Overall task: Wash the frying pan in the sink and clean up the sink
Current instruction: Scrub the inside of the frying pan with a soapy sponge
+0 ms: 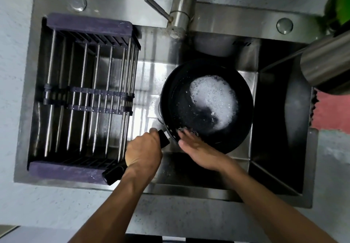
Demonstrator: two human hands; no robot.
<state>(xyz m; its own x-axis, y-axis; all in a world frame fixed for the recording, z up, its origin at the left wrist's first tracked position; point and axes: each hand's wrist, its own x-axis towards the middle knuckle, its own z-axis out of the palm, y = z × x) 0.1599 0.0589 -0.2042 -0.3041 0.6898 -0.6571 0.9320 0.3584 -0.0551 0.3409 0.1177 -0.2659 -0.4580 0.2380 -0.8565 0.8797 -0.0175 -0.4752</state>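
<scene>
Black round frying pan (206, 104) sudsy; our left hand (144, 153) grips its handle, right hand (197, 148) flat-fingered on the near rim. Soap could cause slip, clang into steel sink (253, 159).

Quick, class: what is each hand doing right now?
Left hand: fingers curled round the black frying pan's handle.
Right hand: open, straight fingers reaching into the round black frying pan.
</scene>
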